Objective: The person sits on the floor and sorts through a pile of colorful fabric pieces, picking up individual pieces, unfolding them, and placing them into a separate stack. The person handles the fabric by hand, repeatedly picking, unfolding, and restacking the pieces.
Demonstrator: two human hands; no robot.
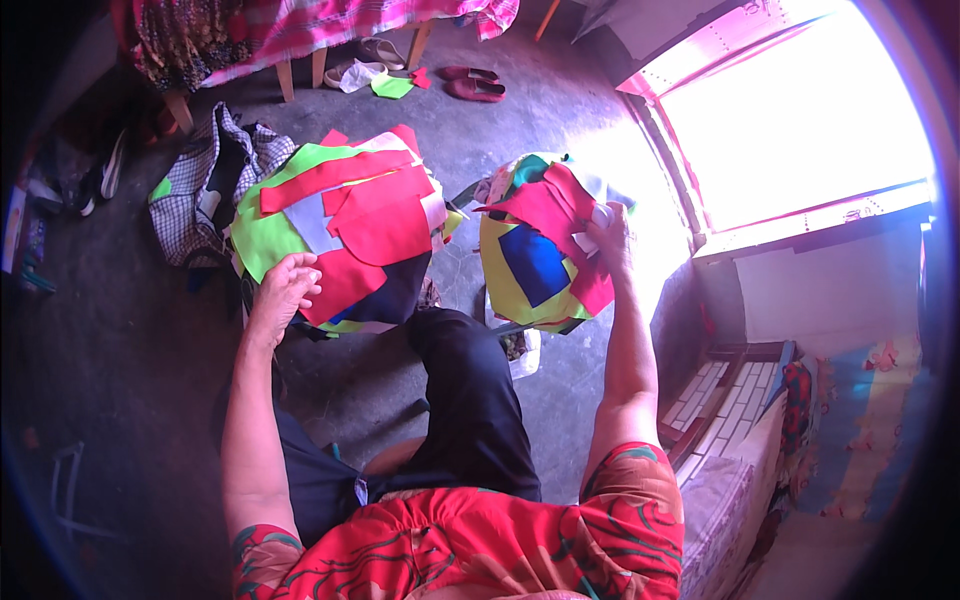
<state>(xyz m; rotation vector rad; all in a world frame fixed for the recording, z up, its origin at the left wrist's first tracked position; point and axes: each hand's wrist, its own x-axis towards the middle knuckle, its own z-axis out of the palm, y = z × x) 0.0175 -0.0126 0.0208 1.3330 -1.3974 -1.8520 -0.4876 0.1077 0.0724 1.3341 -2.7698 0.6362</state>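
Observation:
Two heaps of cut fabric pieces stand before me. The left heap (385,220) carries red, lime green, white and black pieces. My left hand (286,292) is at its near left edge, fingers apart and slightly curled, with nothing visible in them. The right heap (533,265) shows yellow, blue, red and teal pieces. At its right side my right hand (614,240) is closed on a small white fabric scrap (601,215), beside a red piece (555,205). Its fingertips are partly lost in the glare.
A checked cloth bag (190,190) lies left of the heaps. Maroon shoes (475,84) and a green scrap (391,86) are on the floor near the cloth-draped bed (290,40). A white container (525,357) stands under the right heap. A bright opening (800,120) is at right.

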